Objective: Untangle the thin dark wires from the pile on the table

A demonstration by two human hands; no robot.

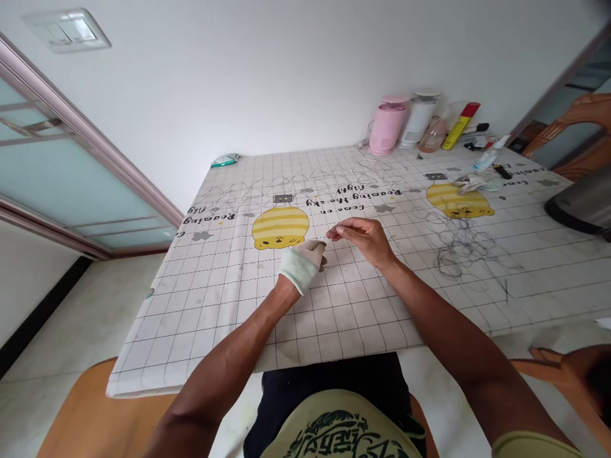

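Room: a frosted-glass sliding door is standing at the left, and an orange wooden chair and a grey metal bin are sitting at the right.

The bench is wearing a white grid-printed cloth cover with yellow striped cartoon bears. Along its far edge, a pink cylindrical container, a white cylindrical container, an amber plastic bottle, and a yellow-and-red tube are standing or leaning close together against the wall.

Nearer, a crumpled pale cloth is lying on the right-hand bear. A loose tangle of thin dark thread is spreading just below it, with fainter strands crossing the far half of the cover. None of this thread is showing as wound or bundled, so the loose material is looking largely unsorted.

Work point is mid-bench. The left hand, in a pale green cloth glove, is resting on the cover, fingers curled closed; cannot tell if they are holding anything. The bare right hand is hovering just beside it, thumb and fingers pinching together. A thin pale sliver seems to be showing at that pinch, between the hands, but it is too small to identify.
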